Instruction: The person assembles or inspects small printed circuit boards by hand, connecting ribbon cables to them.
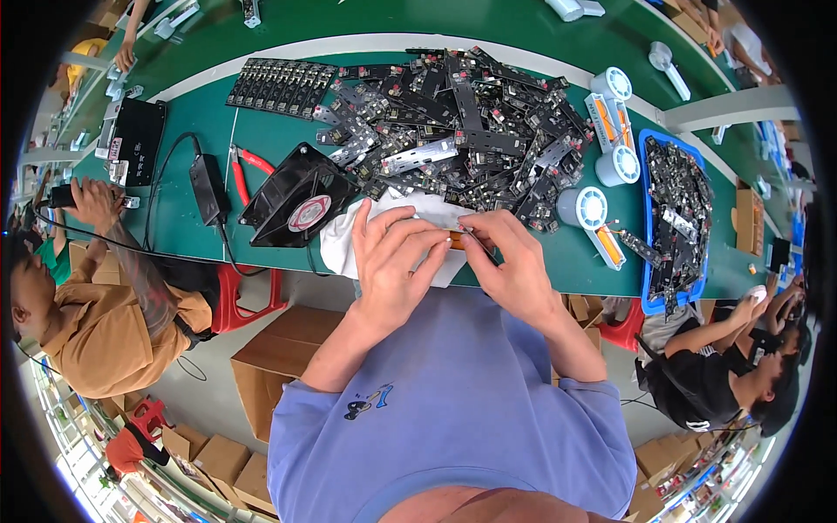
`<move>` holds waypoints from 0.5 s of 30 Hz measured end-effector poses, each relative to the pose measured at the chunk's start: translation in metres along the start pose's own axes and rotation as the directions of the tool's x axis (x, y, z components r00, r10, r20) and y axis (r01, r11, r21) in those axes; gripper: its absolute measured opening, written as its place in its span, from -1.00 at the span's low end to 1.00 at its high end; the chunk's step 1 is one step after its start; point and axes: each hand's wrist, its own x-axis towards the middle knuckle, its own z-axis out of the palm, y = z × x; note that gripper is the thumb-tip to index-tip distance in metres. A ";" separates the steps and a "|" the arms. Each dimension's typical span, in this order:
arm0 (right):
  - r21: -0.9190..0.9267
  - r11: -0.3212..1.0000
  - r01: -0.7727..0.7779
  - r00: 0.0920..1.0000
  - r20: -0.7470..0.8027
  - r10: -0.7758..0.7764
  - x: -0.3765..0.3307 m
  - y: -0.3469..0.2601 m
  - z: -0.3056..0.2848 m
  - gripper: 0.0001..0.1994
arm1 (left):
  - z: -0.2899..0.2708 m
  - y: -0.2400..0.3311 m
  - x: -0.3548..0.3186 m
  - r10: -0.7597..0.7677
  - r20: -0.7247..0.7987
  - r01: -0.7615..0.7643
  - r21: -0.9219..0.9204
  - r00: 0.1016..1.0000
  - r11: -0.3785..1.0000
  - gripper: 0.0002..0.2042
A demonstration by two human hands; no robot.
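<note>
At the near edge of the green worktop [261, 131], over a white cloth [344, 240], the left hand [392, 261] and right hand [514, 261] pinch the two ends of a small orange-and-black circuit strip [455, 237]. Snapping it cleanly probably calls for fingertips close together, bending evenly, clear of the heaped black circuit boards [453, 122] behind.

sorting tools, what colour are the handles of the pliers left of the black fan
Red; the pliers lie on the green table, clearest in the head view.
</note>
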 end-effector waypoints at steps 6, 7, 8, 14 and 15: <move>-0.027 0.999 0.046 0.999 -0.009 -0.046 -0.006 0.000 0.000 -0.76 | 0.010 0.001 -0.007 0.091 -0.021 -0.088 0.097 0.996 0.991 -0.71; -0.026 0.999 0.045 0.999 -0.009 -0.046 -0.006 -0.001 0.001 -0.76 | 0.009 0.003 -0.007 0.090 -0.020 -0.088 0.097 0.996 0.991 -0.71; -0.010 0.999 0.032 0.999 -0.024 -0.032 -0.007 -0.002 0.002 -0.76 | 0.008 0.005 -0.007 0.082 -0.013 -0.080 0.111 0.997 0.991 -0.71; 0.029 0.999 0.015 0.998 -0.069 -0.013 -0.006 0.001 0.007 -0.75 | 0.007 0.001 -0.004 0.091 -0.034 -0.088 0.081 0.995 0.993 -0.70; 0.025 0.999 0.033 0.997 -0.077 -0.031 -0.006 0.001 0.008 -0.75 | 0.007 -0.001 -0.004 0.087 -0.054 -0.084 0.049 0.995 0.995 -0.70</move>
